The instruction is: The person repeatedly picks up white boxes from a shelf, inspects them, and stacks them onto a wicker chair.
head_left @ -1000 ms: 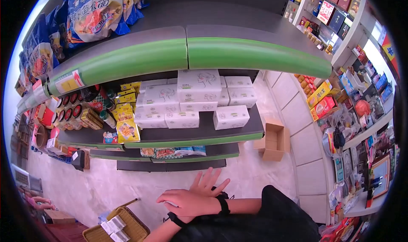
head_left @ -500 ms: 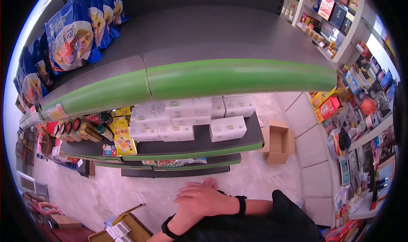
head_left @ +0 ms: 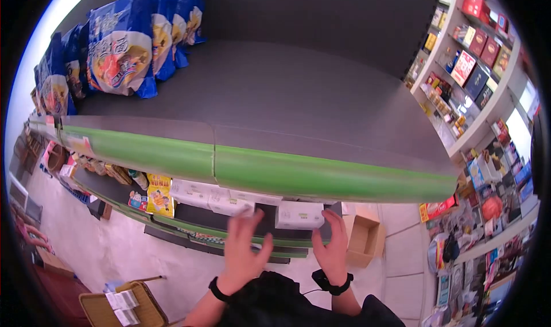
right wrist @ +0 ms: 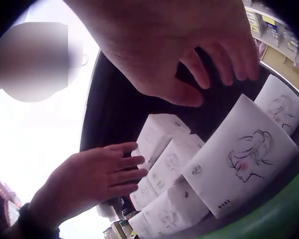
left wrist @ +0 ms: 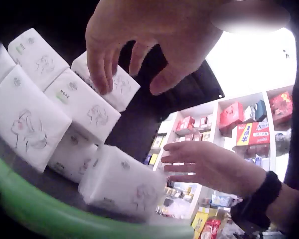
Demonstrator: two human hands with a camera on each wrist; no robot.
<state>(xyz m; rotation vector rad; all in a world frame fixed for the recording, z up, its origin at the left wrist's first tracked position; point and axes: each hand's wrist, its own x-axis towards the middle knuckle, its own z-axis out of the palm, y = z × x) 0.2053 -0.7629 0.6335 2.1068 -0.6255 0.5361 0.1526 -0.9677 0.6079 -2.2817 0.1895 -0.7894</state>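
Both hands are up in front of the shelf now, and I'm reading them both as released. My left hand (head_left: 244,255) is spread, fingers bent loosely, thumb well away from them, nothing in its grasp. My right hand (head_left: 333,252) is the same: fingers apart, palm empty, a black device on its wrist.

The lone white pack (head_left: 299,215) lies on the lower shelf (head_left: 266,217), between the fingertips of the two hands and slightly beyond them. The right fingertips come up close to its right end; whether they touch it, I can't tell. The left fingertips are near the grouped white packs (head_left: 195,193), which sit just left of the lone one. The left wrist view gives me more of that group, several packs stacked, with line drawings on their wrapping.

Farther left of the left hand, there's a yellow bag (head_left: 160,196) at the end of the packs. Beyond both hands runs the green shelf edge (head_left: 321,175), covering part of the stack from above, and over to the far left the blue bags (head_left: 119,54) stand upright on the upper shelf. An open cardboard box (head_left: 376,241) is right of the right hand, and a wicker basket (head_left: 150,312) holding white items is down left of the left hand.
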